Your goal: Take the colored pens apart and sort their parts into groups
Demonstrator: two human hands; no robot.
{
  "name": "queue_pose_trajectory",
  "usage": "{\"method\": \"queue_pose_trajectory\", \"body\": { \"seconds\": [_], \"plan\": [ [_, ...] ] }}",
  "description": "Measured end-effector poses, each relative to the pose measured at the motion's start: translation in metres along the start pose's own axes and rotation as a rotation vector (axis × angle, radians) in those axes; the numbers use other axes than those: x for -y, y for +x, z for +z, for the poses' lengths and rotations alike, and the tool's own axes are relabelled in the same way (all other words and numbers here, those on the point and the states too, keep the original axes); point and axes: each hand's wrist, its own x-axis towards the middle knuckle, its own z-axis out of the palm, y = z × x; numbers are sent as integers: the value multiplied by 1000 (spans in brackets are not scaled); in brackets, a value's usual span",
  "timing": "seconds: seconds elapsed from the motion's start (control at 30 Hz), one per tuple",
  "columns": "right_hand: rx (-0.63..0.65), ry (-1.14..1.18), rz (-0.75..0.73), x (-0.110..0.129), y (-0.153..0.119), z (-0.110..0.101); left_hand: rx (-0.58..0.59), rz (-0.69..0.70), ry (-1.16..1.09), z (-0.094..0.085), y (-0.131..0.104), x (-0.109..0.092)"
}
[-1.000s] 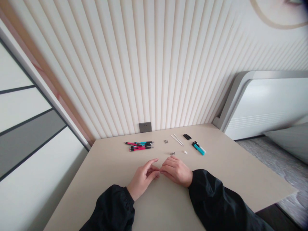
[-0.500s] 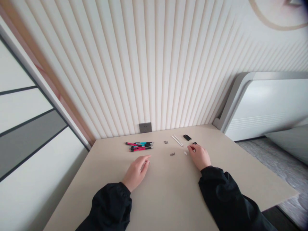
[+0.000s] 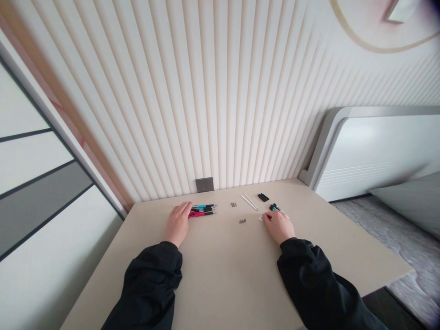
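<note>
My left hand [image 3: 177, 223] lies over the left ends of several pens [image 3: 205, 211] with pink, blue and black barrels. Its fingers are stretched out, covering those ends. On the right, my right hand [image 3: 279, 226] rests low on the table with curled fingers and thumb together, beside small white pieces [image 3: 261, 218]. What its fingertips hold, if anything, is hidden. Just beyond it lie small black and blue parts [image 3: 273, 207]. Between the hands sit small metal parts [image 3: 242, 221] and a group of short grey pieces [image 3: 233, 205].
Two thin white sticks [image 3: 249, 201] and several short black tubes [image 3: 263, 197] lie toward the back of the beige table [image 3: 223, 275]. A dark socket [image 3: 204, 184] is on the ribbed wall behind. To the right stands a bed with a grey headboard [image 3: 371, 151].
My left hand has moved left and forward onto the pens. My right hand has drawn slightly nearer the white pieces, uncovering more of the black and blue parts. The view has shifted a little.
</note>
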Motion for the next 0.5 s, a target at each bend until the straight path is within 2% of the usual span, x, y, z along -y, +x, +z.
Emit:
{"method": "queue_pose_trajectory", "body": {
  "seconds": [0.27,0.4,0.5],
  "plan": [
    [-74,23,-29,-3,2,6,101,-61,14,4,-4,4],
    [-174,82,-71,-2,1,6,121,-88,48,1,-4,2],
    [-277,153,-138,5,-3,-3,125,-109,68,-2,-5,0]
  ]
}}
